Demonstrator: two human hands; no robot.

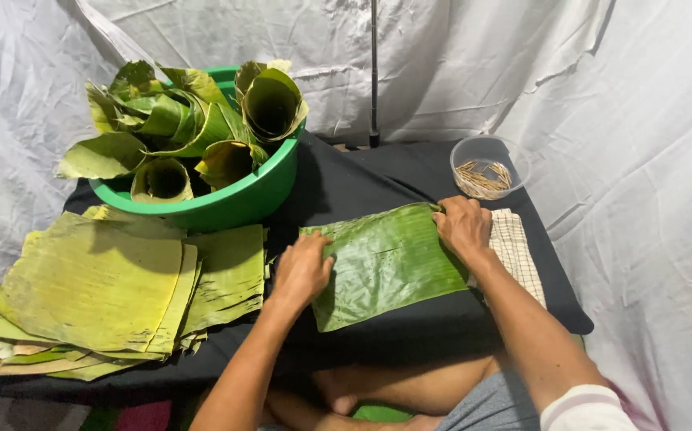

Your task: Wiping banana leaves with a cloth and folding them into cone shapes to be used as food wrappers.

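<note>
Lying flat on the black table (378,179), a green leaf (386,263) is pinned by both hands: left hand (302,271) pressing its near-left edge with curled fingers, right hand (463,226) pinching its far-right corner. Beside: checked cloth (517,247), leaf stack (114,291), green basin (226,199) of cones, toothpick bowl (488,166).

Your left hand (302,271) and right hand (463,227) are bare: no gloves, rings, watch or bands show on them. Both forearms are uncovered up to the bottom edge of the frame. At the lower right of the frame you wear a white short sleeve (589,409) with a thin pinkish line at its hem. Beside it, low in the frame, grey cloth (493,407) covers your lap, and your legs below it are bare.
</note>
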